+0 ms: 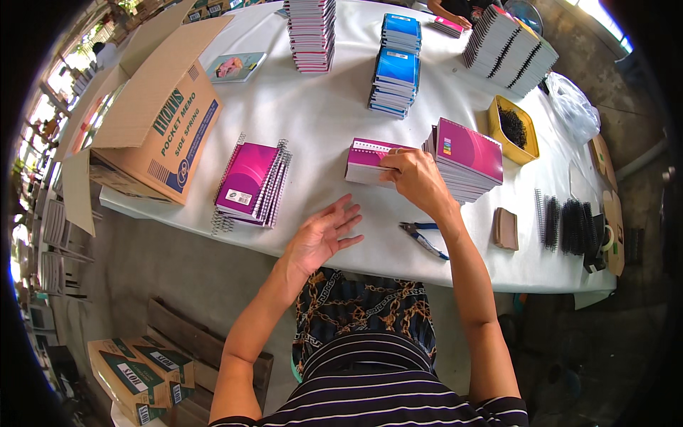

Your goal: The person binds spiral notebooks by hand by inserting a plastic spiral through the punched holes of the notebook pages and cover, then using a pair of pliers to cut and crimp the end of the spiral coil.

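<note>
My right hand (421,181) bends over the right end of a low stack of purple-covered notebooks (363,153), its fingertips pinched at the top notebook. A white strip with a row of holes runs along that cover; the fingers hide part of it. Palm up and fingers spread, my left hand (320,238) hovers near the table's front edge, holding nothing. Right of the stack stands a taller pile of purple notebooks (469,151). To the left lie wire-bound purple notebooks (250,178) with coils sticking out. Blue-handled pliers (425,240) rest below my right wrist.
An open cardboard box (153,135) stands left. Blue notebooks (395,67) and a tall notebook stack (311,35) sit farther back. At right are a yellow tray (530,146) of black pieces, black coils (575,226) and a brown block (506,229). Another person's hand (461,21) shows behind.
</note>
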### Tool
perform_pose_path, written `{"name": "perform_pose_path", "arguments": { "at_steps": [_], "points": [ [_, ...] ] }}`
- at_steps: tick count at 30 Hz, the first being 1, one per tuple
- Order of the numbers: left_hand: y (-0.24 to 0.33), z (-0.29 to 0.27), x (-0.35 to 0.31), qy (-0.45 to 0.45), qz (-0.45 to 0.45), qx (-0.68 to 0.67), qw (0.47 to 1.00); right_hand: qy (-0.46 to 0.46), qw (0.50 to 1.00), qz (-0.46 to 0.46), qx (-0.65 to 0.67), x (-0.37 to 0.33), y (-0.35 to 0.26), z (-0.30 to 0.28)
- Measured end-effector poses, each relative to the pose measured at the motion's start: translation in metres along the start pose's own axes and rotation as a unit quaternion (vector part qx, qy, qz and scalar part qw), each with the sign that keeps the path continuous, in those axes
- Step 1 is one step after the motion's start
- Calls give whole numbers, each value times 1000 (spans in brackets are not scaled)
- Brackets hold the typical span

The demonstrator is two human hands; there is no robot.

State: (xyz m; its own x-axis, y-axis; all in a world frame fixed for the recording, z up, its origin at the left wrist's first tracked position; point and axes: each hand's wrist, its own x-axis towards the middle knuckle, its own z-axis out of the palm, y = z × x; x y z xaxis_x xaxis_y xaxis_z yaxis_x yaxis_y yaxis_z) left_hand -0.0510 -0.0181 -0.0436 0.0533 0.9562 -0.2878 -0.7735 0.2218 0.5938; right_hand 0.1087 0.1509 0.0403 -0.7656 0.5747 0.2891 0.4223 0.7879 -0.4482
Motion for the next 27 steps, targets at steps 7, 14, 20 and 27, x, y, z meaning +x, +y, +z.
{"name": "perform_pose_path", "arguments": {
  "at_steps": [7,14,20,27],
  "points": [
    [-1,0,1,-7,3,3,1000,16,992,-118,-46,-8,9,9],
    [1,7,-2,-4,-4,12,1000,-34,990,-130,-44,-2,15,2],
    [0,11,-4,0,-12,-10,1000,-26,988,-147,-41,-2,11,0],
    [-1,11,-4,-16,-16,-11,1000,-51,987,-135,-64,0,10,-6]
  ]
}}
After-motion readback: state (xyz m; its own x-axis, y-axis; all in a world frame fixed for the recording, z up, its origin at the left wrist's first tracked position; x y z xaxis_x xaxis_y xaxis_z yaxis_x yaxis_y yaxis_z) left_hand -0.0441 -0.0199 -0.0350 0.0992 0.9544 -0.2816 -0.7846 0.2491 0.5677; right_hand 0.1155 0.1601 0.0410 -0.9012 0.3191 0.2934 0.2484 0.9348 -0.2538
